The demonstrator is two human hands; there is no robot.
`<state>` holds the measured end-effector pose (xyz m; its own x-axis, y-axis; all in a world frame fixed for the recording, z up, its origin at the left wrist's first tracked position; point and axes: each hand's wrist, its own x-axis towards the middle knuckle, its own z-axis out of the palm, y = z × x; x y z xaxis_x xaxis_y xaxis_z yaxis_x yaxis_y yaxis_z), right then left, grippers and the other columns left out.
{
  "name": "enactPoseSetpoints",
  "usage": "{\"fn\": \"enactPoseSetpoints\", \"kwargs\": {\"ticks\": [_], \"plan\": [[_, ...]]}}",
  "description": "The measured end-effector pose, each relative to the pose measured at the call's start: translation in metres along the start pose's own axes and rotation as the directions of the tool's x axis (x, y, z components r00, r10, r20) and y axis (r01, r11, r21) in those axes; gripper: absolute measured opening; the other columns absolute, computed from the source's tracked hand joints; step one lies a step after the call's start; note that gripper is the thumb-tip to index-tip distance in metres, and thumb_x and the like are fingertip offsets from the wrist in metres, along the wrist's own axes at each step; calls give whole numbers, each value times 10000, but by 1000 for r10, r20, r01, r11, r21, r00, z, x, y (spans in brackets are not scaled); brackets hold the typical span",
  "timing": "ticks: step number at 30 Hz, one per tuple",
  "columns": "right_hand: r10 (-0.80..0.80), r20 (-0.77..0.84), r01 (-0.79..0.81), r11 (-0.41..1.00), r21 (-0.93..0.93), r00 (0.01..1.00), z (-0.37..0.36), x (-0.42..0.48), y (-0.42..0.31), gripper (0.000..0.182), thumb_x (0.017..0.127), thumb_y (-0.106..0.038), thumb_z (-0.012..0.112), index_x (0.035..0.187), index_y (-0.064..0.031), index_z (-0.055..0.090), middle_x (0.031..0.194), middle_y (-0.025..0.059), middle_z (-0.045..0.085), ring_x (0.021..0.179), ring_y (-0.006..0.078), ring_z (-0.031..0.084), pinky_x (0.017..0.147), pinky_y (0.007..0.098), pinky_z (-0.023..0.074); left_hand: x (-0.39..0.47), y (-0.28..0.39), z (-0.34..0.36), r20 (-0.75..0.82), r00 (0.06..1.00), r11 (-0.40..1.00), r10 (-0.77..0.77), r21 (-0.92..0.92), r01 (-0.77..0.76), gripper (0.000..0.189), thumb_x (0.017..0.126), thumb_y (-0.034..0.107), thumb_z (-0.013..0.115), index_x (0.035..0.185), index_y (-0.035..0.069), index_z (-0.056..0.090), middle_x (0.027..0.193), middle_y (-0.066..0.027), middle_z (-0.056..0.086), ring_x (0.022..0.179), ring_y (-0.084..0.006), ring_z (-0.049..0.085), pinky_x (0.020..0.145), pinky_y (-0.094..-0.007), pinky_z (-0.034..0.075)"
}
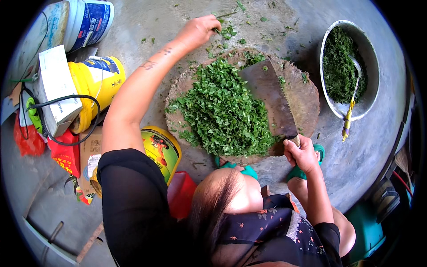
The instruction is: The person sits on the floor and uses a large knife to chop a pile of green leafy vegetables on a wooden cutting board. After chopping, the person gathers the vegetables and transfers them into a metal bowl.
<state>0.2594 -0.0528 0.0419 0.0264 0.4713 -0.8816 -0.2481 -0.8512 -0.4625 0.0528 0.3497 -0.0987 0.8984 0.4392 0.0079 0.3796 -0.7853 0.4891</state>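
Observation:
A round wooden chopping block [307, 96] stands on the floor before me, with a broad heap of chopped green leaves [223, 106] on it. My right hand [302, 153] grips the handle of a cleaver [267, 95] at the block's near right side. The wide, dark blade lies flat or nearly so along the right edge of the heap, with leaf bits along its edge. Beyond the block's far left edge, my left hand [200, 30] pinches a thin green stem [227, 14] above the floor. Scattered leaf pieces [228, 31] lie beside that hand.
To the right sits a metal basin [373, 100] of dark chopped greens [343, 63], with a spoon [354, 90] leaning in it. At left are a yellow bucket [113, 75], a white-and-blue bucket [96, 23], a white box [58, 86] and a black cable [90, 96]. A yellow-green container [160, 150] stands near my left elbow.

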Motion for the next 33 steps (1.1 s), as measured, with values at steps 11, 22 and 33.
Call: {"fn": "enactPoseSetpoints", "kwargs": {"ticks": [11,22,33], "plan": [[-13,-11,13,998,-55,1000,1,0,-4,276,953,-212,651,753,-59,540,560,13,549,414,89,480,381,252,348,24,9,34,54,993,992,-105,80,101,290,867,139,703,1102,44,562,1108,-150,581,990,-380,643,838,-474,549],[-28,-6,28,998,-54,1000,2,0,-2,286,953,-218,623,730,-65,528,540,19,539,399,92,470,369,256,342,23,26,40,68,995,986,79,145,-88,408,846,255,733,1172,116,530,1110,-114,534,1026,-346,622,805,-456,553],[-29,5,29,998,-55,1000,0,0,-3,289,958,-220,640,740,-65,531,542,10,539,409,89,476,381,258,345,22,49,21,403,909,960,106,197,-199,164,872,42,622,1015,96,562,1048,-62,578,958,-275,645,733,-350,549]]}}
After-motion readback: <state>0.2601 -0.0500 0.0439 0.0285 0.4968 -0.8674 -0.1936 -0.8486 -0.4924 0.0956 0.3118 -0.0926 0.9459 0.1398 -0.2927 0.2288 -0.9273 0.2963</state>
